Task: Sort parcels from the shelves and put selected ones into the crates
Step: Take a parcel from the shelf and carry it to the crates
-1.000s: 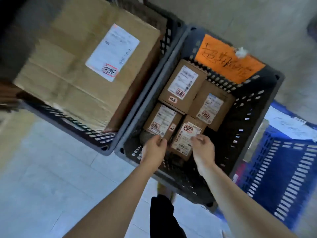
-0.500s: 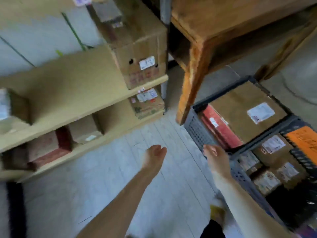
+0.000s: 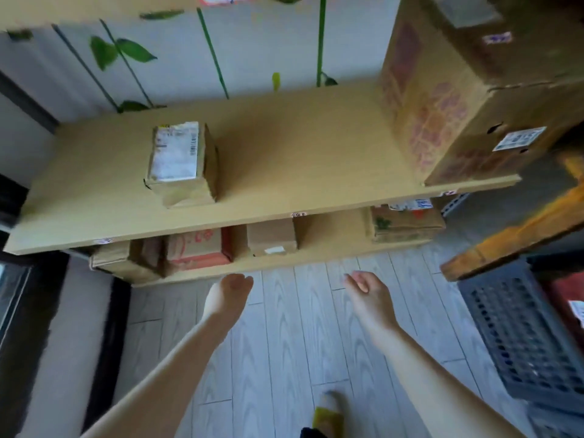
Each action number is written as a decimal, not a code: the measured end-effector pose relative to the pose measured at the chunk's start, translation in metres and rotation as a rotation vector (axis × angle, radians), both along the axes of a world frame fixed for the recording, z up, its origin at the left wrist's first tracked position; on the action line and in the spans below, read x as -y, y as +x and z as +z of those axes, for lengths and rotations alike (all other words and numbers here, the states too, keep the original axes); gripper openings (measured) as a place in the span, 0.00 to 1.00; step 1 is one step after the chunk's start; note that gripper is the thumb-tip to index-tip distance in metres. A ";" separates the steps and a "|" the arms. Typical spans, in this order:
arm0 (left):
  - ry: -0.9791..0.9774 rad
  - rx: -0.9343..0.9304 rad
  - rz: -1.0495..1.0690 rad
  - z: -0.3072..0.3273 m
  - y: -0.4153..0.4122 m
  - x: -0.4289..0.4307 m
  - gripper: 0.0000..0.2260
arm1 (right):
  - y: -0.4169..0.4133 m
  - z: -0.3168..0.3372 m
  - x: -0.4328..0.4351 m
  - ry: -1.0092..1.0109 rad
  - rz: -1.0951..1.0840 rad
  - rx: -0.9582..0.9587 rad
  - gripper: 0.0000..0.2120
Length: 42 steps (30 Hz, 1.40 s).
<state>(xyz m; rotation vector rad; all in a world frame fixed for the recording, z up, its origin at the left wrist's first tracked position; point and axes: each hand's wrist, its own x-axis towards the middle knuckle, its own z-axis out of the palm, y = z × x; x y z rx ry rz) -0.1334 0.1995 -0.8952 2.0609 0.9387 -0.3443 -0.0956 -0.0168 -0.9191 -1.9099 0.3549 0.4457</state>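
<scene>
1. The small parcel [image 3: 181, 162] lies alone on the upper shelf [image 3: 284, 147], towards its left end, near the front edge.
2. Left hand [image 3: 229, 297] loosely curled, right hand [image 3: 368, 295] half spread; both hold nothing.
3. It looks light, stiff cardboard; probably best gripped on opposite sides.

Both hands have left the small parcels in the black crate, and the left hand [image 3: 228, 297] and right hand [image 3: 368, 297] now hang empty and loosely curled over the floor before the shelf [image 3: 284, 153], the grey crate [image 3: 518, 336] at right.
</scene>
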 end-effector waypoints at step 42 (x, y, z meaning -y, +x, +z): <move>-0.310 0.935 -0.261 -0.281 0.084 -0.049 0.16 | 0.121 -0.270 -0.092 1.015 0.070 -0.026 0.29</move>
